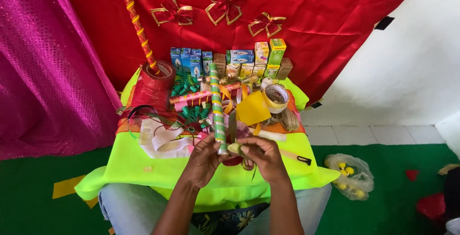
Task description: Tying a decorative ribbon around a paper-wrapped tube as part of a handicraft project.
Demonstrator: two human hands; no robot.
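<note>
while both hands meet over the near half of the neon yellow-green cloth [143, 168] spread on the person's lap, the left hand [203, 160] closes its fingers around the lower end of a long stick wrapped in green and silver spiral ribbon [216, 105], which stands nearly upright and leans slightly away toward the boxes. the right hand [263, 157] pinches a small pale green piece [235, 147] just beside the stick's base, fingers narrow, thumb on top. it is too small to tell what this piece is.

open room lies mostly along the cloth's near edge and its left and right corners, where the fabric is bare apart from a small black clip [304, 159] near the right edge. the far half is crowded right up to the red satin backdrop [306, 29].

counted: one second stick, wrapped in red and gold [139, 26], leaning against the backdrop; three red bows with gold edging [223, 6] pinned to it; one roll of red tape [158, 75]; one roll of pale tan tape [276, 96]; one yellow sheet of paper [251, 109]; a row of small cardboard boxes [239, 60], too tightly packed to count surely. on the green floor [393, 201] to the right, well apart from the lap, sits one clear plastic bag of small yellow balls [352, 176].
</note>
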